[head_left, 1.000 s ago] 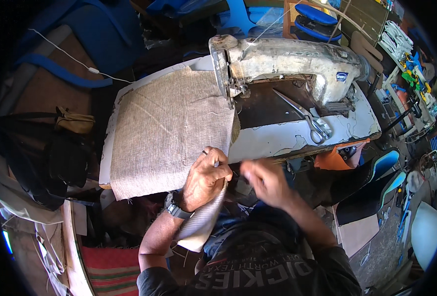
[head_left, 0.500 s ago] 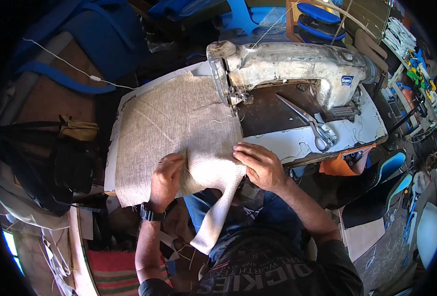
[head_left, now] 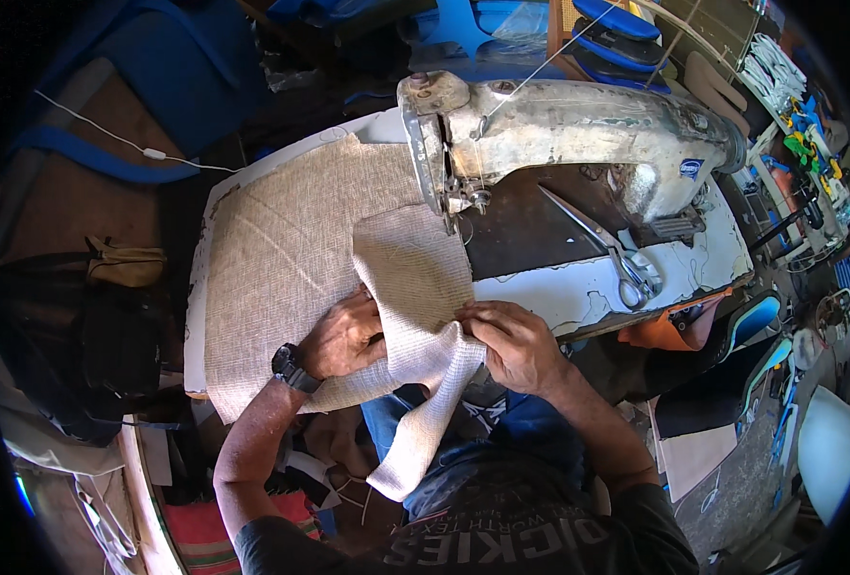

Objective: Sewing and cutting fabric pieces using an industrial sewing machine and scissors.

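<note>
A large beige woven fabric panel (head_left: 271, 259) lies across the white table at the left of the sewing machine. On top of it a smaller strip of the same fabric (head_left: 410, 273) is raised and folded, its tail hanging over my lap. My left hand (head_left: 343, 337) rests on the panel with fingers curled at the strip's left edge, their tips partly hidden under it. With my right hand (head_left: 513, 347) I pinch the gathered fabric at the table's front edge. The worn sewing machine's (head_left: 578, 125) needle area stands just beyond the strip's far right side.
Metal scissors (head_left: 612, 254) lie on the table (head_left: 540, 287) under the machine arm. A white cord (head_left: 147, 153) runs at the far left. An orange cloth (head_left: 669, 328) hangs under the table's right edge, and blue padded pieces (head_left: 617, 43) are stacked behind the machine.
My left hand has slid right and under the strip, which now stands up and folds over toward the needle. My right hand has moved slightly toward me, still on the fabric.
</note>
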The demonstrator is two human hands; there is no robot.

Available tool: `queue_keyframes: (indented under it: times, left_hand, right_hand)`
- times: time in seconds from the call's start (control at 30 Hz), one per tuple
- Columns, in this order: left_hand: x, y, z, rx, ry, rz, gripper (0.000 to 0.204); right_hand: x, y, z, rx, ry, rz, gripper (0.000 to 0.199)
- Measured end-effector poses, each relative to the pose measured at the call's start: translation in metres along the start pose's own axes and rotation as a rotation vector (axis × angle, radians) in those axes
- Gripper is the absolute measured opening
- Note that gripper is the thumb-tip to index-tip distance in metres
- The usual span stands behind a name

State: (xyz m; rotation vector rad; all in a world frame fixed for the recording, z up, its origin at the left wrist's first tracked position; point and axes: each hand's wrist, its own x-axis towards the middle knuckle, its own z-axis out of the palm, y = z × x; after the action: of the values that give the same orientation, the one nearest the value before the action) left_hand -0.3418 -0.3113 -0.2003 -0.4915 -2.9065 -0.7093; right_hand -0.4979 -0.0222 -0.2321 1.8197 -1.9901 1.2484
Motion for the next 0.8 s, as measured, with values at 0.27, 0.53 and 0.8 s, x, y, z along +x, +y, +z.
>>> queue_keyframes:
  times: [0.27,0.53,0.8]
  left_hand:
    - [0.000,-0.001,-0.002,0.006,-0.027,-0.036,0.043]
    - [0.001,-0.001,-0.003,-0.031,-0.023,-0.028,0.050]
    - [-0.004,-0.021,0.007,-0.060,0.078,-0.020,0.050]
  right_hand:
    - [0.002,0.000,0.001,-0.031,0.000,-0.024,0.027]
    - [0.003,0.001,0.002,-0.055,-0.009,-0.014,0.028]
    - [0.005,-0.002,0.003,-0.087,-0.015,0.012,0.030]
